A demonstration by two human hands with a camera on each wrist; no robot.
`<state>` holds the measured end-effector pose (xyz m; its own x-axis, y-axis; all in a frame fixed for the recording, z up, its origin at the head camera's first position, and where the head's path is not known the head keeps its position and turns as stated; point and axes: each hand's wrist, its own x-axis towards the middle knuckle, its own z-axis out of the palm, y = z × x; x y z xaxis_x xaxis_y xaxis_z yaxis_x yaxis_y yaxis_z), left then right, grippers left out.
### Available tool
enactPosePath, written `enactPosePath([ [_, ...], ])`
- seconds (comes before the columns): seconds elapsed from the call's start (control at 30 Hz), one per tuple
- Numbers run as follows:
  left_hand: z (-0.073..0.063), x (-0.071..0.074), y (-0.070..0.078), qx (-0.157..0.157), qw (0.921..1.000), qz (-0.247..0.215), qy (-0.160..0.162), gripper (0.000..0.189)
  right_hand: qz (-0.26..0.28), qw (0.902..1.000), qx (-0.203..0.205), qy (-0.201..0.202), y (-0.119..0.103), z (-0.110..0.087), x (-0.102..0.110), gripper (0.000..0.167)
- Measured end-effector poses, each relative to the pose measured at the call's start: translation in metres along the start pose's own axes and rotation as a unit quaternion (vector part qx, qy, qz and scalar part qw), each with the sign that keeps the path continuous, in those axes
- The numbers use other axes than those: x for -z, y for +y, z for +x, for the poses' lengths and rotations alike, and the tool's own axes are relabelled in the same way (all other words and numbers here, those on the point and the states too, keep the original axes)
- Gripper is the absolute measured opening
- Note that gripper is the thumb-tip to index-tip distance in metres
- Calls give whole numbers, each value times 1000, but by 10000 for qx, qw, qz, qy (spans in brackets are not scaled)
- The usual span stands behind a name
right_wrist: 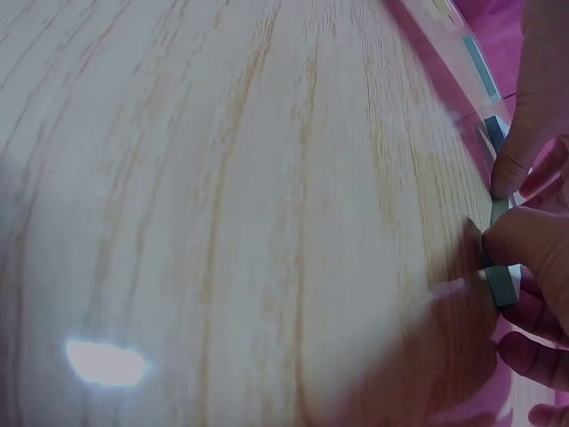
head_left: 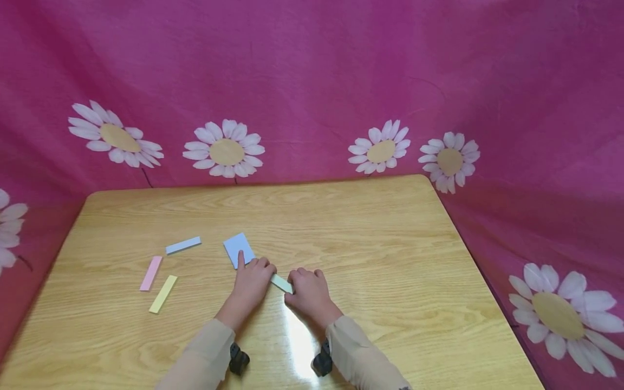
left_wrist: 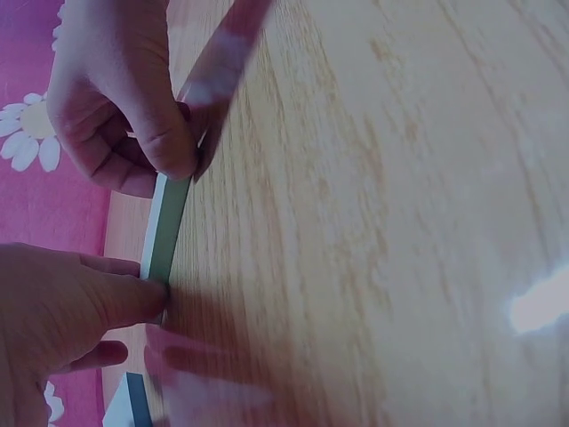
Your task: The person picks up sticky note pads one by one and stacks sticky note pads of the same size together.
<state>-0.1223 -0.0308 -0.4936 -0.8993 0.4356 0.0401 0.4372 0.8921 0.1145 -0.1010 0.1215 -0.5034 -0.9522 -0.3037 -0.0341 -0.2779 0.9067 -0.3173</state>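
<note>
Here both hands are pinching the pale green strip (head_left: 281, 283) at table (head_left: 390, 260) centre: left hand (head_left: 252, 279) at its 10 o'clock end, right hand (head_left: 307, 290) at 4 o'clock. Keeping it flat and taut seems wise.

A pale green paper strip (head_left: 281, 283) lies flat on the table (head_left: 390, 244).

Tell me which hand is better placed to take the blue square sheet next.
Left, probably. The left hand lies beside the blue square sheet, its index fingertip already on the sheet's near edge, while also pressing the pale green strip. The right hand sits farther away, pinching the strip's other end.
</note>
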Motion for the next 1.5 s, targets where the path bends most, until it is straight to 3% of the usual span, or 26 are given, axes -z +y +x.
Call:
enactPosePath([
  [0.37, 7, 1, -2, -126, 9994, 198, -273, 22, 88, 9996, -241, 109, -4, -2, -5, 16],
  [0.63, 9, 3, -4, -493, 9985, 172, -188, 19, -1, 9988, -408, 262, -8, -5, -6, 18],
  [1.07, 16, 7, -5, -905, 9946, 252, -432, 20, -142, 9971, -690, 291, -16, -7, -9, 24],
  [1.5, 23, 9, -5, -1328, 9906, 81, -320, 20, -243, 9950, -929, 264, -20, -8, -11, 31],
])
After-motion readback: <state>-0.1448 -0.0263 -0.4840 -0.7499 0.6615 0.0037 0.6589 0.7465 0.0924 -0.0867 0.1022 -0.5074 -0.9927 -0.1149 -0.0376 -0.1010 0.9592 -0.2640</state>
